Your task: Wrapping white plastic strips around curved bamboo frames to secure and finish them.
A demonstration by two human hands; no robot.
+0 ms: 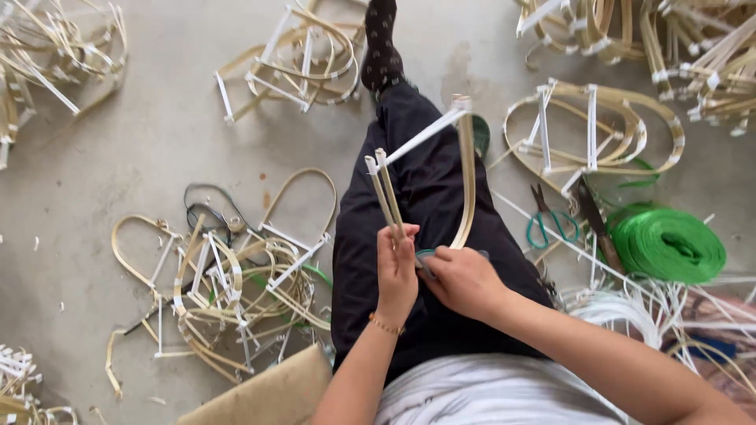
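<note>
My left hand point(396, 271) grips two thin pale sticks point(386, 197) that rise upright over my lap. A white strip point(421, 138) runs from their tops to a curved bamboo band point(467, 181), which arcs down toward my right hand point(465, 279). My right hand is closed on the lower end of that band, together with a small teal thing that is mostly hidden under the fingers. Both hands meet above my dark trousers point(429, 197). A thin bracelet point(384, 324) sits on my left wrist.
Looped bamboo frames lie in heaps on the concrete floor at left point(228, 283), top centre point(303, 59) and right point(591, 130). A roll of green strap point(669, 240) and green-handled scissors point(547, 216) lie at right. A cardboard piece point(268, 393) sits near my left knee.
</note>
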